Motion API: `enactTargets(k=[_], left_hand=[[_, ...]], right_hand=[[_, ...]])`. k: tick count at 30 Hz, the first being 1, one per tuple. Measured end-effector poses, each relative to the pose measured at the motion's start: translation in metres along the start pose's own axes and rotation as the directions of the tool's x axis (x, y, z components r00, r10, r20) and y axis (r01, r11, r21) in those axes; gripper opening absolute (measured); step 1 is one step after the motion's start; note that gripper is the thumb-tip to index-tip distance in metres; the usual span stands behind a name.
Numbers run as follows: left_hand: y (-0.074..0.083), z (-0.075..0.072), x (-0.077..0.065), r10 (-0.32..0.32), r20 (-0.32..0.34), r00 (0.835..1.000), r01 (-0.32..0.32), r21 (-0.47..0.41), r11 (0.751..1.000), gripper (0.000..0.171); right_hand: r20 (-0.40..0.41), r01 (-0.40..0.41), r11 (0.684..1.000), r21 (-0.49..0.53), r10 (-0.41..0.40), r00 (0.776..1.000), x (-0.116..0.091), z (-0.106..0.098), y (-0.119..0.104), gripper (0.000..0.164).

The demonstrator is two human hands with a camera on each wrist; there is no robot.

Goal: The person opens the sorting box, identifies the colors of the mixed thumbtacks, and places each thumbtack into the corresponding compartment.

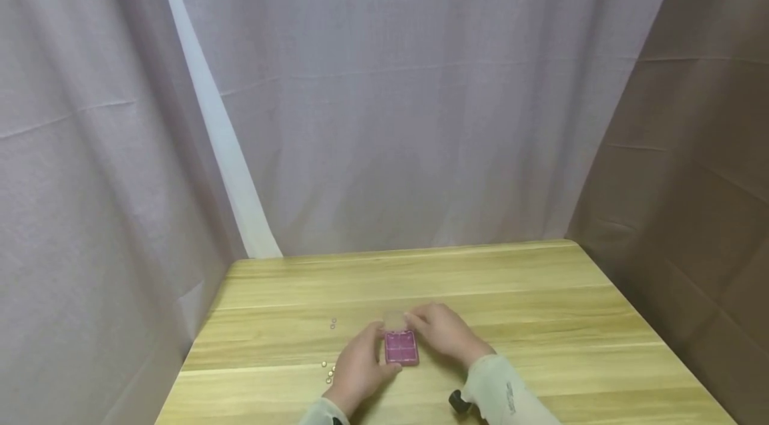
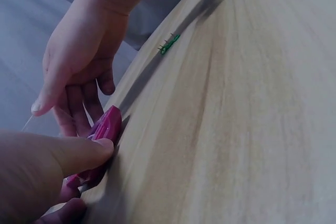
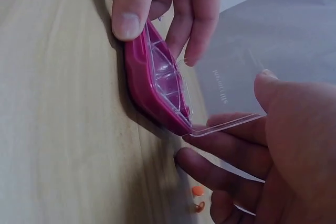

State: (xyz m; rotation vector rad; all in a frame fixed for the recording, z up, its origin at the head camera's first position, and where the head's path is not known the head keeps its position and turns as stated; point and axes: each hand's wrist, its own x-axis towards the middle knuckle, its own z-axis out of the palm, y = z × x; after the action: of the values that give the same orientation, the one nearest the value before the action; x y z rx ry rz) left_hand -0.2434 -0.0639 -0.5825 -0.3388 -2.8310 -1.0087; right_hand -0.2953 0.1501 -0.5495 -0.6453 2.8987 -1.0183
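A small pink compartment case (image 1: 401, 349) lies at the table's near middle, its clear lid (image 3: 228, 124) swung up. My left hand (image 1: 362, 361) grips the case from the left, its thumb (image 2: 86, 156) along the near side. On the far right, my right hand (image 1: 444, 331) pinches the raised lid between thumb and fingers. Clear dividers (image 3: 165, 72) cross the purple inside of the case. Left of the left hand lie several small round pieces (image 1: 330, 373). The green pieces (image 2: 169, 44) in the left wrist view show thin points, like thumbtacks.
Two more small pieces (image 1: 333, 323) lie farther back on the left, and the right wrist view shows orange ones (image 3: 197, 191). The wooden table (image 1: 510, 278) meets grey curtains (image 1: 390, 145) at the back and sides. A black device (image 1: 459, 401) sits at my right wrist.
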Motion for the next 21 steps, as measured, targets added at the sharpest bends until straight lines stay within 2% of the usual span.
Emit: enactTargets(k=[5, 9, 11, 14, 17, 19, 21], left_hand=[[0.003, 0.0, -0.002, 0.017, -0.001, 1.0, -0.017, 0.029, 0.999, 0.089], [0.005, -0.011, -0.005, 0.024, 0.011, 1.0, -0.024, 0.024, 0.999, 0.09], [0.003, -0.018, -0.009, 0.039, 0.001, 0.999, -0.039, 0.032, 0.999, 0.086], [-0.006, -0.03, -0.016, 0.073, -0.059, 0.996, -0.069, 0.073, 0.995, 0.069], [-0.017, -0.044, -0.023, 0.113, -0.147, 0.983, -0.096, 0.118, 0.988, 0.048], [-0.026, -0.053, -0.027, 0.128, -0.196, 0.972, -0.099, 0.148, 0.984, 0.039], [-0.033, -0.061, -0.031, 0.128, -0.216, 0.968, -0.092, 0.169, 0.981, 0.034]], right_hand=[[-0.052, 0.004, 0.993, -0.119, -0.01, 0.999, -0.013, -0.007, -0.001, 0.05], [-0.087, -0.008, 0.985, -0.174, -0.007, 0.996, -0.029, -0.017, 0.004, 0.05], [-0.092, -0.008, 0.981, -0.192, -0.01, 0.996, -0.039, -0.023, 0.009, 0.045], [-0.089, -0.006, 0.974, -0.228, -0.015, 0.996, -0.055, -0.03, 0.016, 0.038], [-0.078, -0.002, 0.962, -0.275, -0.021, 0.997, -0.071, -0.035, 0.024, 0.031], [-0.077, -0.003, 0.954, -0.301, -0.021, 0.997, -0.08, -0.038, 0.026, 0.03], [-0.074, -0.001, 0.947, -0.321, -0.023, 0.997, -0.088, -0.041, 0.027, 0.03]])
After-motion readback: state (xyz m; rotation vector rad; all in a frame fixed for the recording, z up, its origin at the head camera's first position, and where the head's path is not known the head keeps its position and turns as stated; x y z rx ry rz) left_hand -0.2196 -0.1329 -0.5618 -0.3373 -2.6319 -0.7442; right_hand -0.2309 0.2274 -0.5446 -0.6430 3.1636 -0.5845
